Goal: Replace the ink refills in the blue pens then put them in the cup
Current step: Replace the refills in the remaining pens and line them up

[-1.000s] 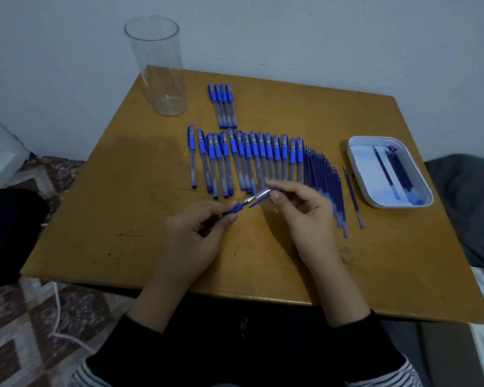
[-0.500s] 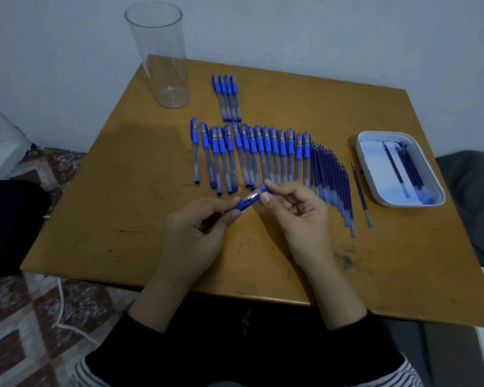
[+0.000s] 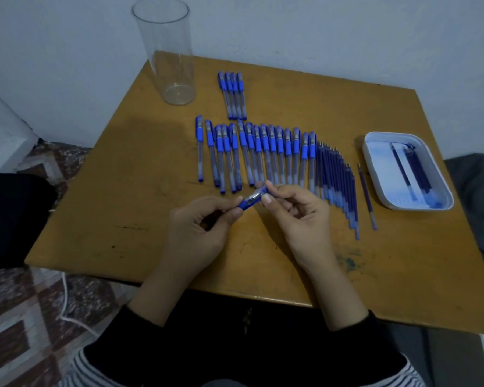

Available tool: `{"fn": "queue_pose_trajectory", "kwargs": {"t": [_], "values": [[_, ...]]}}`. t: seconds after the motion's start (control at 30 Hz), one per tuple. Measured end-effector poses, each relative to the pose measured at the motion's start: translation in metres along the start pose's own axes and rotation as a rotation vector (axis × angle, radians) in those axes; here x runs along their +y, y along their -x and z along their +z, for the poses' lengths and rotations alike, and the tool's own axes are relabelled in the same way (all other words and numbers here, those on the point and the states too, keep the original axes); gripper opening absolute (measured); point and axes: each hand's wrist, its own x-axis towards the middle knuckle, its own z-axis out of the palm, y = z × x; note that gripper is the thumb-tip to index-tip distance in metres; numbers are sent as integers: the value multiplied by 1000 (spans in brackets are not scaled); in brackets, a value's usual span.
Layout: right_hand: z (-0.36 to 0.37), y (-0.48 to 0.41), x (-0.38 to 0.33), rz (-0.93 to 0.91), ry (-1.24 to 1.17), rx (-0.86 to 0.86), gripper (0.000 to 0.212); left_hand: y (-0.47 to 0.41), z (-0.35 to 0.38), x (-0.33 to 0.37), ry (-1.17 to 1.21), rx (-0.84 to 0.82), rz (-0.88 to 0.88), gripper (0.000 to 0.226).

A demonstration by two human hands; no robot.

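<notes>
The left hand has its fingers curled round the barrel of a blue pen, thumb and forefinger closed on the blue grip. The right hand pinches the pen's other end between thumb and forefinger, its other fingers loosely bent. The pen is held just above the counter, slanting from near left to far right, with most of its barrel hidden inside the left hand.

Just beyond the hands lies a long row of blue pens, side by side with their caps pointing away. The right hand's fingers cover the near ends of a few of them. Touching the right end of that row is a packed row of dark blue refills, stepped nearer toward the right. One single refill lies apart, between them and a white tray. A few dark refills lie inside the tray.

Farther back, four more pens lie close together. The clear plastic cup stands upright at the far left corner, well apart from the hands, with the left end of the pen row lying between.
</notes>
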Motion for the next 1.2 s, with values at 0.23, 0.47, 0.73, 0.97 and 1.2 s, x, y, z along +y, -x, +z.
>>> {"fn": "queue_pose_trajectory", "kwargs": {"t": [0.23,0.47,0.73,0.97,1.2], "values": [[3,-1,-6,57,35,21,17,1,1,2,7,31,4,14],[21,-47,-15,107,196,-65,11,-11,-10,0,59,64,-103,21],[61,-168,-6,179,392,-299,5,-75,-66,-45,-431,-59,-171,42],[88,-232,20,267,614,-390,13,-127,-70,-75,-680,-233,-280,54],[89,-246,37,270,765,-455,10,-134,-66,-91,-840,-302,-291,71]]}}
